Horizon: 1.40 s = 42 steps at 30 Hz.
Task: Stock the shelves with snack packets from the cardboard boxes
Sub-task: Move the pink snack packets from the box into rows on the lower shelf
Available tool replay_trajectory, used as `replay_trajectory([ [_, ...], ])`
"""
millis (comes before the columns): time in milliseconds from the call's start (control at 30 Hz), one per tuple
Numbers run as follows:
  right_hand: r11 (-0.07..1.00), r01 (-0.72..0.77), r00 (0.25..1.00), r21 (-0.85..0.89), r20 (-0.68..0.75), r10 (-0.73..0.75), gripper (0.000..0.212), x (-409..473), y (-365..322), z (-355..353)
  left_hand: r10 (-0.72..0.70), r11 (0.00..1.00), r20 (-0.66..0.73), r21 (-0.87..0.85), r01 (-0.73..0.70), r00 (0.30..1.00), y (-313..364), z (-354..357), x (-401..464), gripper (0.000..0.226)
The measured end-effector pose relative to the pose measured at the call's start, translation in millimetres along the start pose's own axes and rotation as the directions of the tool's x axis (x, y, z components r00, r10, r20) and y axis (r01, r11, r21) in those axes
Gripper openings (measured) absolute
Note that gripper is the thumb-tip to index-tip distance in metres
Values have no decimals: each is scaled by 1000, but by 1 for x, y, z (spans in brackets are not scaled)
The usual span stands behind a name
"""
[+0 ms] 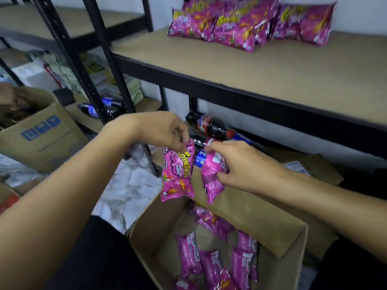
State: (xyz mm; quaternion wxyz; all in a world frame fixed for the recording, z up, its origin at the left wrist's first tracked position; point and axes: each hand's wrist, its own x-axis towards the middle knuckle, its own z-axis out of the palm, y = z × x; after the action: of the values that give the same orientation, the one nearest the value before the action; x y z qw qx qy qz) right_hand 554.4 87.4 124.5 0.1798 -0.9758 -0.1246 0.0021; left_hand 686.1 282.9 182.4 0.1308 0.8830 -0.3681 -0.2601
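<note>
My left hand (163, 130) pinches the top edge of a pink snack packet (177, 176), which hangs front side out. My right hand (240, 164) grips a second pink packet (211, 181) turned back side out, just right of the first. Both hang above an open cardboard box (251, 218) that holds several more pink packets (209, 262). On the tan shelf board (272, 65) above, several pink packets (236, 26) stand in a row at the back.
Dark cola bottles (211, 126) lie on the lower shelf behind my hands. Another open cardboard box (46, 132) stands at the left, with another person's hand (10, 97) in it. Black shelf posts (109, 55) rise at the centre left. The floor is marbled white.
</note>
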Motion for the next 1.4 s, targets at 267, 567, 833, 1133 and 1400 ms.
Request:
replay_trajectory([
  [267, 967, 177, 928, 183, -358, -102, 49, -6, -22, -144, 145, 972, -295, -137, -192, 944, 43, -118, -52, 36],
  [567, 950, 224, 817, 218, -573, -62, 52, -19, 42, -230, 183, 868, -545, -301, -395, 818, 88, -162, -12, 10],
  [833, 990, -4, 844, 140, -530, 78, 48, -27, 120, -224, 56, 892, -586, -334, -304, 808, 89, -133, 76, 20],
  [1133, 991, -134, 902, 23, -411, 132, 58, -45, 161, -223, 136, 988, -775, 62, -140, 618, 89, -106, 116, 21],
  [1400, 983, -51, 979, -176, -205, 14, 45, -9, 118, -232, 301, 950, -589, 249, -187, 750, 101, -74, 124, 57],
])
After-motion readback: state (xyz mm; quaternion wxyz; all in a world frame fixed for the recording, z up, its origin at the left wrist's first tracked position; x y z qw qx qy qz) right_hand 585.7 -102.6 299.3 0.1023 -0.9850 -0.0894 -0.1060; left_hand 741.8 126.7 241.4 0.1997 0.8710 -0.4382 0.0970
